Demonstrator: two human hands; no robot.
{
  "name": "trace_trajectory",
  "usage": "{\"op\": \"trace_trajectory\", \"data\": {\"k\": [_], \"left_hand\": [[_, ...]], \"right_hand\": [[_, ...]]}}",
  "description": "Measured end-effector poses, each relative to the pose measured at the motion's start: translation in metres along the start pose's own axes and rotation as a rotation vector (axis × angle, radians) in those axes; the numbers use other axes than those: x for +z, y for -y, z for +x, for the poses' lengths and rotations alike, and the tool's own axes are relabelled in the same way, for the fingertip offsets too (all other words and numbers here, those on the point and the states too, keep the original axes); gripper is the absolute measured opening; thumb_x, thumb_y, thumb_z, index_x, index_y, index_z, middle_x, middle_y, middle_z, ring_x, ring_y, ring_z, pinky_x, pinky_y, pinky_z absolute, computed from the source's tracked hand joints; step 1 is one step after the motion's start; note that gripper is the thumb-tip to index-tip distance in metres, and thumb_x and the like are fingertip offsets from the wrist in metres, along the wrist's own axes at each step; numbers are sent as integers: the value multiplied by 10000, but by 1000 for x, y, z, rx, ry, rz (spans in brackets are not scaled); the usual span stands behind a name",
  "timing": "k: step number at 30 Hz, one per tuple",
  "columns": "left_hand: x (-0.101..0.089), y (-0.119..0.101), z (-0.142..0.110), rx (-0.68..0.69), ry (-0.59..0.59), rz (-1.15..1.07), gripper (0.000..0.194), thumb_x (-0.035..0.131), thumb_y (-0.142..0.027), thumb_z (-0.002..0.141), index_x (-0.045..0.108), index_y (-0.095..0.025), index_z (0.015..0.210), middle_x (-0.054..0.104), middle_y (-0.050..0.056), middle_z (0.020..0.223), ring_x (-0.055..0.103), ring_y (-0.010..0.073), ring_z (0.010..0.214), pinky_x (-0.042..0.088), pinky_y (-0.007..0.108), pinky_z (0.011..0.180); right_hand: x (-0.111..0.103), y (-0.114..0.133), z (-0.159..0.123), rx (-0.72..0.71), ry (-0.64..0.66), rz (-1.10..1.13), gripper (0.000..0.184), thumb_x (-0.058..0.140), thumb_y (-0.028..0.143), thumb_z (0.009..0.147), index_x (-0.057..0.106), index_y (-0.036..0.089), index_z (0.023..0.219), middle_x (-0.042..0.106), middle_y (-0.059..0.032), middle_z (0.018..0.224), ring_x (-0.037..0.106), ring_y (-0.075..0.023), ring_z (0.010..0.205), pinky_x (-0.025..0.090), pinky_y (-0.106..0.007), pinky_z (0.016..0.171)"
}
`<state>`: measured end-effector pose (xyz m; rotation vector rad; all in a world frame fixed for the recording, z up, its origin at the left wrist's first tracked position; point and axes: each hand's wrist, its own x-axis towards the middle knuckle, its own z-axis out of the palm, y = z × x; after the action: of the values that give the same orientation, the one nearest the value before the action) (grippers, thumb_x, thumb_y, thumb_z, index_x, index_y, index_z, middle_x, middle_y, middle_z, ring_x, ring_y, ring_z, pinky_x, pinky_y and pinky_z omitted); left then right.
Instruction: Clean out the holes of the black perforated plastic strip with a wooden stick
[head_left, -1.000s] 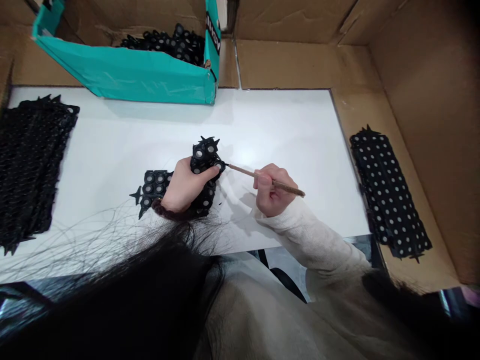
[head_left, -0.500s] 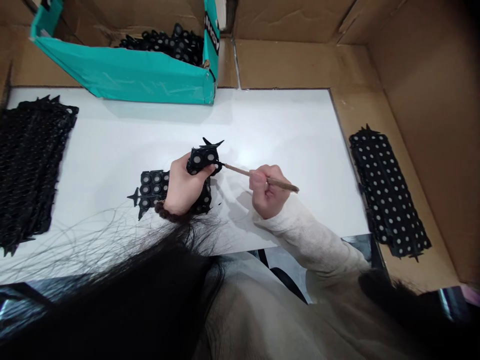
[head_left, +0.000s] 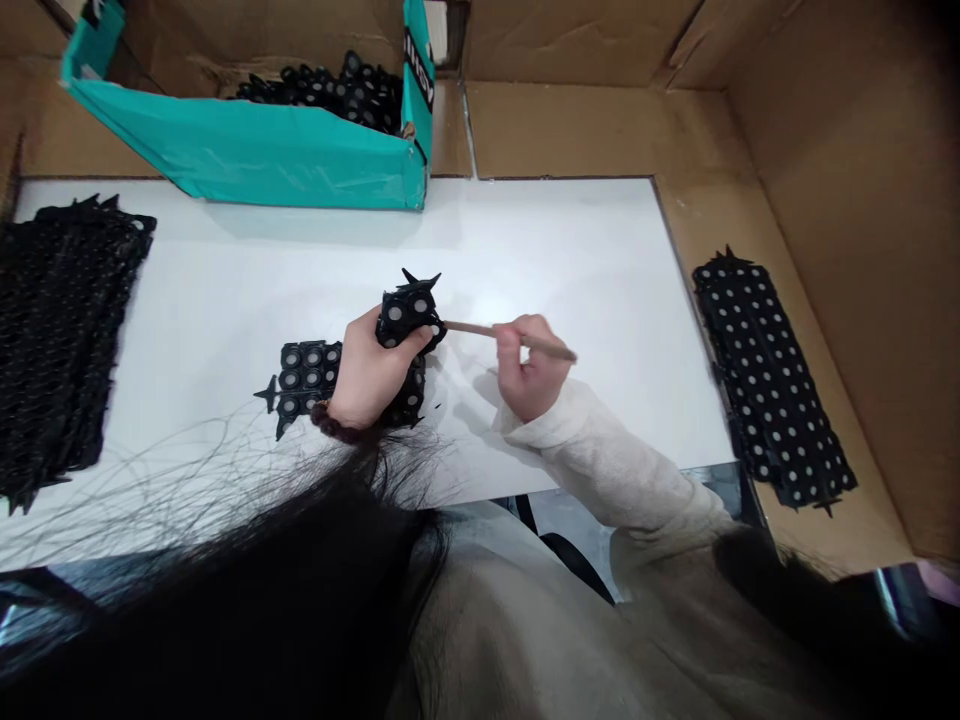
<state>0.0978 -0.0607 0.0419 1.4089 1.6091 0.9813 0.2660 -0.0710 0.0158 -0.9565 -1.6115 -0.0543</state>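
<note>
My left hand (head_left: 367, 370) is closed around a black strip of small round parts with pale centres (head_left: 304, 375), bending its end (head_left: 407, 308) up off the white table (head_left: 225, 290). My right hand (head_left: 525, 370) grips a thin brown stick (head_left: 517, 340) like a pen. The stick's tip touches the raised end of the strip by my left thumb.
A teal box (head_left: 255, 150) holding loose black parts stands at the back left. A tall stack of black strips (head_left: 60, 330) lies at the left edge. Another stack with white dots (head_left: 769, 380) lies on cardboard at the right. Cardboard walls (head_left: 847, 200) surround the table.
The raised end of the strip has folded lower and closer in my left hand. My right hand and the stick have shifted slightly left and up, the stick now flatter.
</note>
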Motion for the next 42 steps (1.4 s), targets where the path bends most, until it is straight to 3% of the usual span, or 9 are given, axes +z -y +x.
{"op": "trace_trajectory", "data": {"k": [4, 7, 11, 14, 18, 22, 27, 37, 42], "left_hand": [[-14, 2, 9, -64, 184, 47, 309, 715, -377, 640, 665, -157, 851, 698, 61, 839, 634, 226, 792, 530, 343, 752], [-25, 0, 13, 7, 302, 164, 387, 734, -364, 618, 669, -166, 944, 704, 64, 911, 637, 234, 831, 520, 344, 794], [-26, 0, 12, 27, 193, 315, 336, 603, -482, 748, 671, -155, 789, 682, 63, 739, 626, 234, 727, 511, 342, 717], [-21, 4, 10, -22, 146, 269, 384, 582, -530, 757, 656, -155, 723, 673, 64, 702, 621, 232, 699, 504, 325, 649], [-18, 8, 9, -103, 143, 10, 383, 629, -536, 723, 671, -159, 776, 698, 65, 767, 637, 216, 720, 516, 300, 635], [-21, 10, 11, -165, 169, -179, 392, 687, -510, 678, 688, -155, 843, 711, 82, 849, 655, 226, 784, 537, 312, 664], [-24, 6, 11, -207, 245, -97, 386, 820, -389, 517, 699, -157, 801, 719, 72, 831, 661, 245, 799, 543, 337, 694], [-23, 5, 10, -300, 267, -156, 413, 798, -388, 548, 693, -161, 877, 719, 74, 902, 667, 257, 855, 545, 376, 758], [-22, 2, 8, -215, 235, -84, 387, 787, -408, 567, 674, -156, 839, 715, 59, 880, 659, 244, 847, 539, 357, 753]], "right_hand": [[-4, -6, 1, 187, -98, 29, 190, 396, 231, 932, 452, 210, 752, 411, 41, 623, 419, -59, 486, 328, -243, 447], [-8, -7, -2, 215, -77, 54, 195, 412, 257, 932, 433, 209, 744, 403, 44, 612, 415, -56, 475, 338, -244, 447], [-11, -6, -7, 211, -43, 126, 154, 411, 250, 930, 437, 214, 783, 413, 45, 610, 429, -63, 483, 355, -239, 446], [-12, -5, -11, 165, -42, 184, 115, 401, 233, 925, 443, 220, 818, 414, 44, 606, 457, -75, 504, 357, -232, 439], [-9, -5, -12, 32, -20, 216, 114, 417, 198, 902, 423, 221, 791, 391, 50, 578, 435, -82, 497, 352, -240, 450], [-8, -4, -12, 10, -2, 213, 119, 438, 167, 888, 427, 213, 778, 378, 55, 570, 392, -69, 484, 343, -239, 465], [-10, -3, -10, -20, 21, 197, 127, 413, 176, 900, 413, 214, 780, 372, 58, 553, 390, -70, 478, 346, -240, 464], [-8, -1, -10, 2, -36, 293, 70, 428, 171, 892, 455, 222, 854, 386, 56, 552, 425, -87, 488, 365, -255, 481], [-9, -1, -12, 29, -6, 265, 91, 408, 180, 902, 432, 229, 829, 388, 45, 569, 418, -96, 496, 348, -266, 472]]}}
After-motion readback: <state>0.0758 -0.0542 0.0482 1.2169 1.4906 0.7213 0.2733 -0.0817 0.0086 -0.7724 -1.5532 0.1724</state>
